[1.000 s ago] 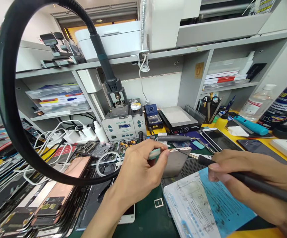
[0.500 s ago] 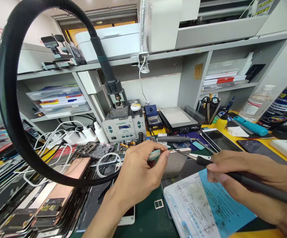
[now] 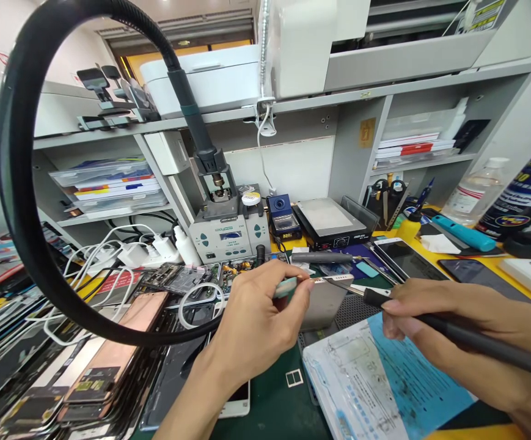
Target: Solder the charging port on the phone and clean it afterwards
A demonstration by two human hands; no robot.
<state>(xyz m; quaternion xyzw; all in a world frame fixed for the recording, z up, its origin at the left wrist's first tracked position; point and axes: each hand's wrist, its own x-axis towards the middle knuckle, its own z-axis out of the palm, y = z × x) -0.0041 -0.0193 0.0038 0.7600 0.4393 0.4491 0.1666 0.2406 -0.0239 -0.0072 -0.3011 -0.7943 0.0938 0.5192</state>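
Observation:
My left hand (image 3: 260,311) is closed in a pinch on a pale green tool (image 3: 286,287), whose end reaches the top edge of an upright silver phone (image 3: 322,305). In my right hand (image 3: 457,324) is a black soldering iron (image 3: 457,333). Its thin metal tip meets the same edge of the phone, just right of my left fingertips. The exact contact point is too small to make out. Below the phone lies a blue and white booklet (image 3: 384,379).
Stacked phone parts (image 3: 86,379) fill the left side. A thick black hose (image 3: 18,183) loops in front of the soldering station (image 3: 228,235). Behind my hands stands a heating plate (image 3: 332,217); a small metal frame (image 3: 294,378) lies on the green mat (image 3: 278,409).
The black hose has shifted very slightly to the right. Both hands, the phone and the tools look nearly the same as before.

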